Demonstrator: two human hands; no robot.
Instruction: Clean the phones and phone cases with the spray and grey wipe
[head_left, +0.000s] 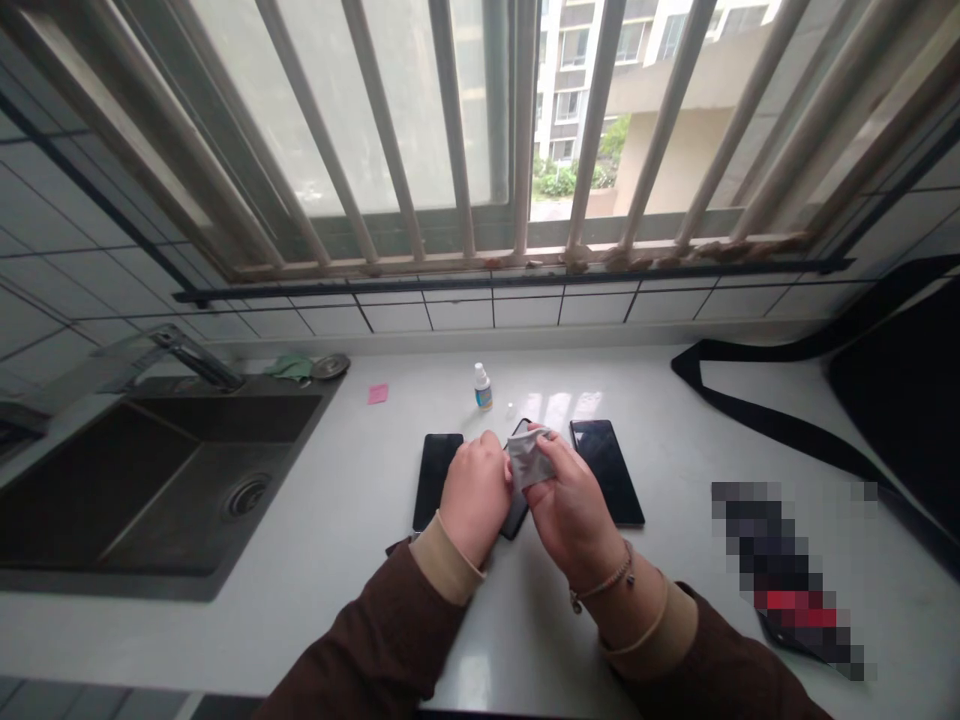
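1. Right now, the right hand (566,500) has its thumb and fingers pinched on a grey cloth (529,460), which spreads from the fingertips toward the other hand.
2. The left hand (474,490) is curled, knuckles up, just beside the cloth's left edge; whether its hidden fingers grip anything, I cannot tell.
3. Below both hands, a dark middle phone (515,519) lies on the white counter (352,600), partly covered by the cloth and the left hand.
4. Left of it, a black left device (435,475) lies flat, partly behind the left hand; a black right device (609,468) lies just beyond the right hand.
5. Farther back, a small white bottle (482,391) stands upright, with a small white piece (511,410) near it and a pink note (378,394) to its left.
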